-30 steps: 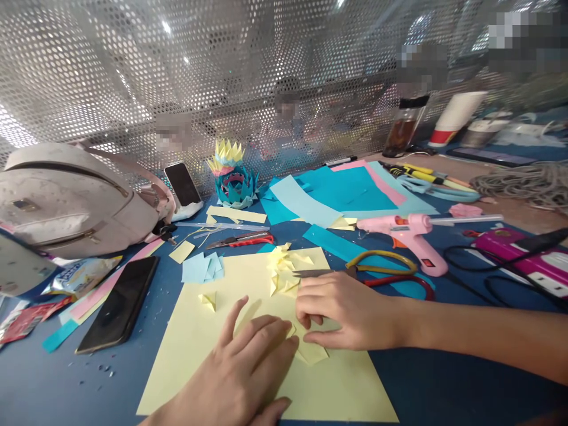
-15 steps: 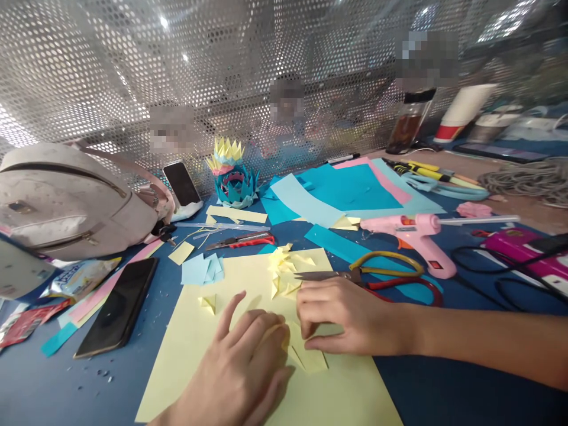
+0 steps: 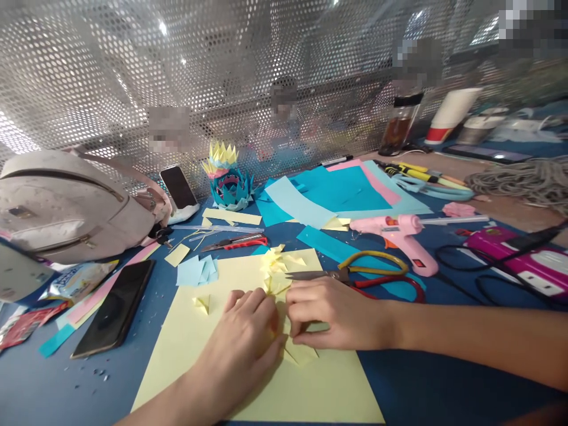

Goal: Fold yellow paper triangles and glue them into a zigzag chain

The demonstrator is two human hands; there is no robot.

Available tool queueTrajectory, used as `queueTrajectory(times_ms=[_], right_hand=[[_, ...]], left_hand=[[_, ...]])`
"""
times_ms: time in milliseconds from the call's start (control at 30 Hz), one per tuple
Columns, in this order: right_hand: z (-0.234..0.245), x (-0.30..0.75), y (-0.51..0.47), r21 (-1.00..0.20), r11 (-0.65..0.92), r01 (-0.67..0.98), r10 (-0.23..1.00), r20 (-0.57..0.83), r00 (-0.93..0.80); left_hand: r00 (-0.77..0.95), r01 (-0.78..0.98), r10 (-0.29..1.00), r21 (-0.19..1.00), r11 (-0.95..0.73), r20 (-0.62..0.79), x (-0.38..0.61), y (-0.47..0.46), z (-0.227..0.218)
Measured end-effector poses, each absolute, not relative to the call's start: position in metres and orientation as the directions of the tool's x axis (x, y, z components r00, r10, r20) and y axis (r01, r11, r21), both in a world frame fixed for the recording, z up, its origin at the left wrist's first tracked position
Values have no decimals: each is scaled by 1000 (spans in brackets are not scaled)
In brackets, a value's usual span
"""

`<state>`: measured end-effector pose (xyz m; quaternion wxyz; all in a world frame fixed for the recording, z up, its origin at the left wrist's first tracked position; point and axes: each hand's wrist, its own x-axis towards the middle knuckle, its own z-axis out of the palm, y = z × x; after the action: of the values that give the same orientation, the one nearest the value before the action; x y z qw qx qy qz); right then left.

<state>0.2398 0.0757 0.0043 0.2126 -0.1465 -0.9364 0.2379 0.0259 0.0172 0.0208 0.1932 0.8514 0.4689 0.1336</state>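
Note:
A large yellow paper sheet [image 3: 319, 390] lies under both my hands. My left hand [image 3: 242, 340] is closed over it, fingers bent and pressed together; at its fingertips is a small piece of yellow paper, mostly hidden. From the right, my right hand [image 3: 331, 313] meets it, thumb and forefinger pinched at the same spot. Yellow paper squares [image 3: 305, 355] lie just below the right fingertips. Beyond the hands sits a pile of folded yellow pieces [image 3: 275, 263], and one folded piece [image 3: 202, 305] rests alone at left. Scissors [image 3: 344, 272] lie just behind my right hand.
A pink glue gun [image 3: 399, 231] and magenta power strip [image 3: 517, 260] with cables are at right. Blue paper sheets [image 3: 341, 189] and a paper-point model [image 3: 231, 186] stand behind. A red cutter [image 3: 244, 241], phone [image 3: 115, 307] and backpack [image 3: 66, 201] occupy the left.
My left hand has drawn in its raised finger, its fingers now curled together. It has shifted slightly up the sheet. The right hand keeps its pinch, and the whole view has shifted a little.

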Motion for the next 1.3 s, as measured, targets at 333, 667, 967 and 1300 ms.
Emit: queueTrajectory(times_ms=[333,667,967,1300], right_hand=[[4,246,77,-425,900,101,287,400,-871],[8,246,72,-141,983,120,174,470,-865],[9,245,74,-197,972,132,205,424,-882],[6,244,74,-185,972,143,212,441,-872]], left_hand=[[425,747,888,485,-455,177,19,11,14],[424,639,839,543,-545,342,13,16,5],[455,637,833,538,-552,316,10,17,7],[505,662,768,395,-638,395,7,18,6]])
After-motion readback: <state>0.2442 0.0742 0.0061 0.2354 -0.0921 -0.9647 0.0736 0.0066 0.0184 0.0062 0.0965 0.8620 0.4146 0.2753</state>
